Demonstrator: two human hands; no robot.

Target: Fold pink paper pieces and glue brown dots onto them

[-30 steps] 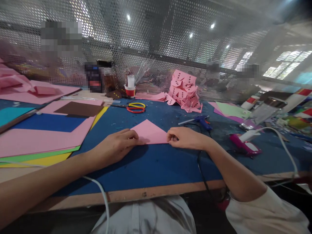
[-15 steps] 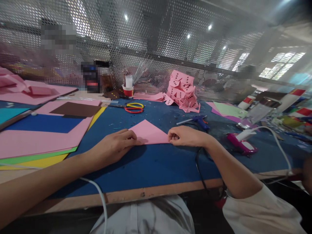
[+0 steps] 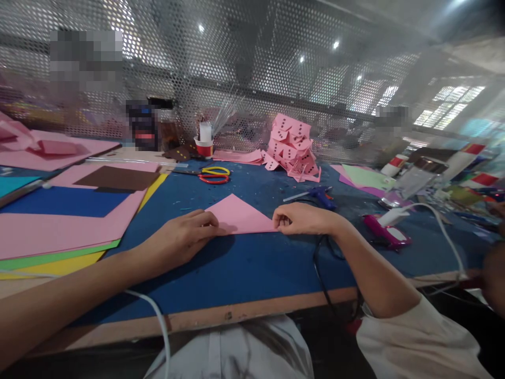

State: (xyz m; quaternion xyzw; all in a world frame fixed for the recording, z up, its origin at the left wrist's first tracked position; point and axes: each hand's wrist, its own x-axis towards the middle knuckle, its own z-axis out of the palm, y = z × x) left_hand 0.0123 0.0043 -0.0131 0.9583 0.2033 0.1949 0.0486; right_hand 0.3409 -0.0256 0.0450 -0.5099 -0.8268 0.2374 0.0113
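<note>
A pink sheet of paper (image 3: 240,217), folded into a triangle, lies on the blue table mat (image 3: 236,273) with its point away from me and its long edge facing me. My left hand (image 3: 193,231) grips its left end with curled fingers, which hide that corner. At the right corner, the thumb and fingers of my right hand (image 3: 295,218) pinch the paper. Just beyond my right hand lies a blue glue gun (image 3: 324,197). Scissors with red and yellow handles (image 3: 214,175) rest past the paper.
Coloured sheets (image 3: 59,231) are stacked at the left. Behind stand a pink folded-paper piece with black dots (image 3: 290,147) and a red-white cup (image 3: 204,148). A magenta device (image 3: 386,231) with a white cable (image 3: 445,221) lies at the right. A perforated metal screen (image 3: 244,63) rises behind.
Both hands stay on the paper's ends; the right hand sits slightly farther from the left. The whole view has shifted a little.
</note>
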